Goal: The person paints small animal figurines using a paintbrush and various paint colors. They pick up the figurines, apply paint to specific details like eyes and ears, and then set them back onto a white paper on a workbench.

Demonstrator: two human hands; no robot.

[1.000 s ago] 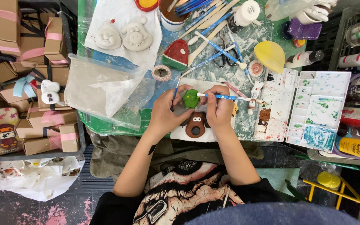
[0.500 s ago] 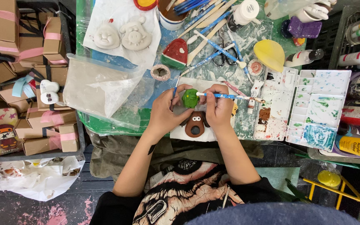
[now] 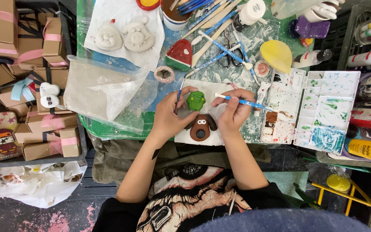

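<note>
Left hand (image 3: 168, 118) pinches green figurine (image 3: 196, 100) on white sheet at desk (image 3: 237, 73) centre, above brown dog piece (image 3: 200, 126). Right hand (image 3: 232, 114) grips blue brush (image 3: 241, 102); brush lies left-right, tip just right of figurine. Palette (image 3: 323, 109) farther right.

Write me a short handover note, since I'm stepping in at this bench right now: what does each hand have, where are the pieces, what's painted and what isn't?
Left hand: steadies the green figure with its fingertips.
Right hand: holds a blue-handled brush, tip near the figure.
The figure sits on a white sheet, just above a brown dog figure.
Done: the green figure looks fully green; the dog is brown with a white muzzle.
Left: two plain white figures at the table's far side are unpainted.
Paint palettes lie right of the right hand.
</note>
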